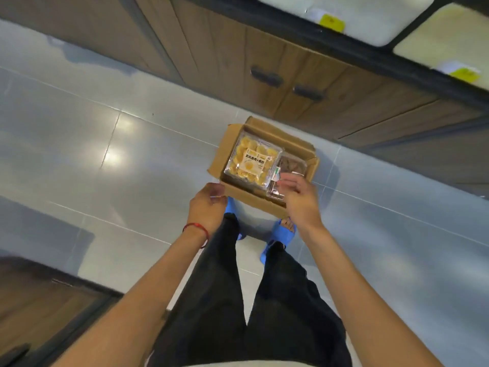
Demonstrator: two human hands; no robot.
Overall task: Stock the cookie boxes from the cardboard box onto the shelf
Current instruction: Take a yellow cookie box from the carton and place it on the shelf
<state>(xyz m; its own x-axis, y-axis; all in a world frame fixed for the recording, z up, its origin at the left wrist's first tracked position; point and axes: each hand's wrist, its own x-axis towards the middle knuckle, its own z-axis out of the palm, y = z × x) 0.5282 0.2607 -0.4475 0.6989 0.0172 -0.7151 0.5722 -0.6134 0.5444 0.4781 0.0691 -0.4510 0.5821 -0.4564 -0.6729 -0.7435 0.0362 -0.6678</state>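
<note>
My two hands reach down: left hand loosely curled, holding nothing, beside one floor-standing cardboard box. Right hand curls over the brown cookie box; I cannot tell whether it grips. Two boxes lie inside, including one yellow cookie box.

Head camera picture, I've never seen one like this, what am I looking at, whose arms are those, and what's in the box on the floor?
It is one picture from a camera worn on a person's head, looking down. The bare arms are their own. On the tiled floor by their feet stands an open cardboard box holding a yellow cookie box and a brown cookie box, both clear. The left hand is empty, by the near corner. The right hand is at the brown one; whether it grips yet is unclear.
</note>
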